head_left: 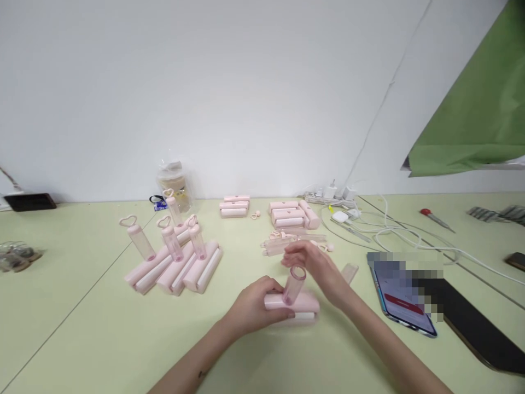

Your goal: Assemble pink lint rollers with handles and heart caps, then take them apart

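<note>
My left hand (pixel 256 306) is closed around a pink, lint-roller-like body (pixel 308 302) with a white roll along its front. From that body rises a clear pink tube handle (pixel 294 287), its round top end uncapped. Just behind the tube is my right hand (pixel 314 268), fingers stretched and slightly bent, with nothing visible in them. Beyond its fingertips lie loose clear tubes (pixel 273 246) and a heart-ring cap (pixel 326 247). Another clear tube (pixel 350 272) lies beside my right wrist, partly hidden.
Several assembled pink rollers (pixel 172 268) with heart-topped handles stand at left. Pink bodies lie in two stacks, one at back centre (pixel 234 207) and one farther right (pixel 289 213). White cables (pixel 385 232), a phone (pixel 400 295) and a red-handled screwdriver (pixel 437 219) occupy the right side.
</note>
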`<state>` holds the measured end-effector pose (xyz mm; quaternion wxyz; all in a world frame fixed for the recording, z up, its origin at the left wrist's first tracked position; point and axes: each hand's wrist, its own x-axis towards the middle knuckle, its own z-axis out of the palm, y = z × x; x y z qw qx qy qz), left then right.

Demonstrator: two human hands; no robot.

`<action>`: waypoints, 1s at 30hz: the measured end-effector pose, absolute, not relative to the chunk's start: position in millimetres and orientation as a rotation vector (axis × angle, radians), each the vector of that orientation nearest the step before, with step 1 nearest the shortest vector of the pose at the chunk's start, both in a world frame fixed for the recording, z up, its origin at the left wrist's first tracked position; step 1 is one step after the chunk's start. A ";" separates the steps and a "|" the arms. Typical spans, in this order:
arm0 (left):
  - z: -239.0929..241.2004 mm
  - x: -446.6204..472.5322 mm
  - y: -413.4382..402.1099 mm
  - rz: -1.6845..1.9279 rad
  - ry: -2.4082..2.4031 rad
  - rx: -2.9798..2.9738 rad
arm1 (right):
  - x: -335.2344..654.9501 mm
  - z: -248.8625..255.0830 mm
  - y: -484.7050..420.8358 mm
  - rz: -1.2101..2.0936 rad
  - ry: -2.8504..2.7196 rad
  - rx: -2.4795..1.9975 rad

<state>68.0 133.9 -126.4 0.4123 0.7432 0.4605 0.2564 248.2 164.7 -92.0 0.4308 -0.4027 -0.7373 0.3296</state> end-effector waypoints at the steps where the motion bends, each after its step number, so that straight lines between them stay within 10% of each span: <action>1: -124.5 66.1 134.1 0.639 1.169 1.879 | 260.2 -90.1 171.0 0.650 -1.913 -1.124; 18: -89.2 67.4 130.0 1.149 0.932 1.734 | 313.9 -94.0 216.7 0.227 -2.162 -1.255; 30: -97.9 109.9 148.4 0.876 0.772 1.459 | 235.8 -54.4 143.4 0.941 -1.735 -0.923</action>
